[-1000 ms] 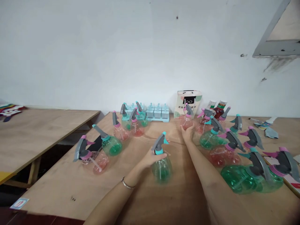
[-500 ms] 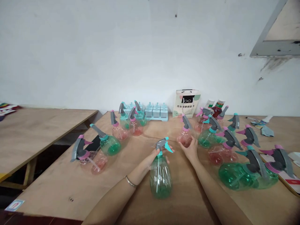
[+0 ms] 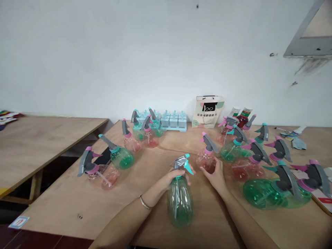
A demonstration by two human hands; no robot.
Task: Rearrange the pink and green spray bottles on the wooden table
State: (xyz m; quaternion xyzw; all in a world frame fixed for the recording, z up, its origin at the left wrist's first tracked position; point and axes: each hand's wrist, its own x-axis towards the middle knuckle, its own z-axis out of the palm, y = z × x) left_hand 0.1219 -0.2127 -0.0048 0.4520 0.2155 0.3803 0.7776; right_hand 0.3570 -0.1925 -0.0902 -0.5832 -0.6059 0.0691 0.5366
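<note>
My left hand [image 3: 175, 178] is closed round the neck of a green spray bottle [image 3: 181, 204], which stands upright near me with its turquoise trigger to the right. My right hand [image 3: 214, 173] grips the lower body of a pink spray bottle [image 3: 204, 159] farther off, thumb and fingers on its sides. This pink bottle leans a little, its grey head [image 3: 209, 142] tipped to the right. Close to the right hand's far side stand another green spray bottle [image 3: 229, 151] and a pink one [image 3: 240, 168].
Left of me are a pink bottle [image 3: 110, 176], a green bottle [image 3: 121, 158] and others. Several more crowd the right, including a large green one [image 3: 259, 193]. A blue popsicle mold [image 3: 173, 123] and a paper bag [image 3: 207, 114] stand by the wall. A gap separates the left table [image 3: 52, 138].
The pink bottle in my right hand has come slightly nearer to me. My left hand and the green bottle have shifted slightly nearer too. The camera view has tilted slightly.
</note>
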